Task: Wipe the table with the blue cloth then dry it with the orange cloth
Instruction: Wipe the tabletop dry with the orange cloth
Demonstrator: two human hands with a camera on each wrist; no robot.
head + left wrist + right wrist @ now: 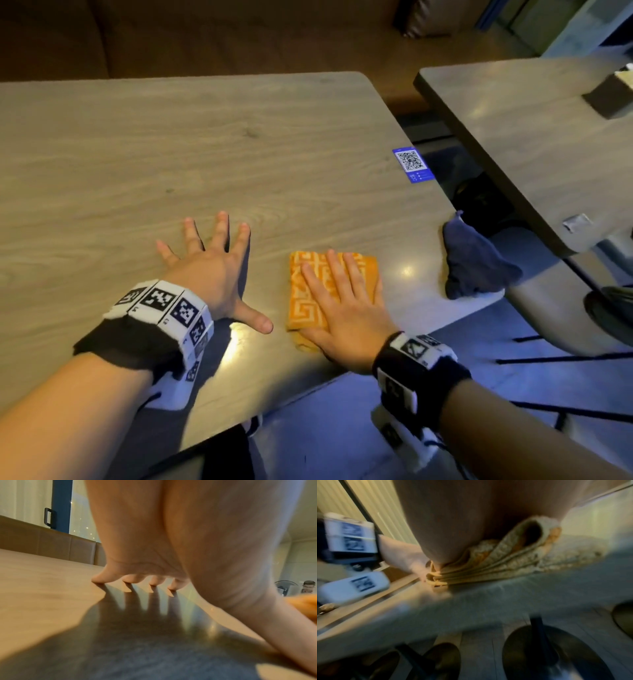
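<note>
The right hand (342, 308) lay flat and open on the soft, folded orange cloth (310, 291) near the table (171, 154) edge, easy to press from on top.

Brown bench (222, 37) behind, second table (534, 137) right, grey floor (325, 428).

Worktop (171, 144): grey wood-grain, rounded corners | orange cloth (301, 291): folded flat near front edge, right hand (342, 308) flat on it | blue cloth (476, 263): crumpled at right edge, partly overhanging | QR sticker (412, 165): right edge, farther back | left hand (212, 270): fingers spread, fingertips touching worktop beside orange cloth
</note>
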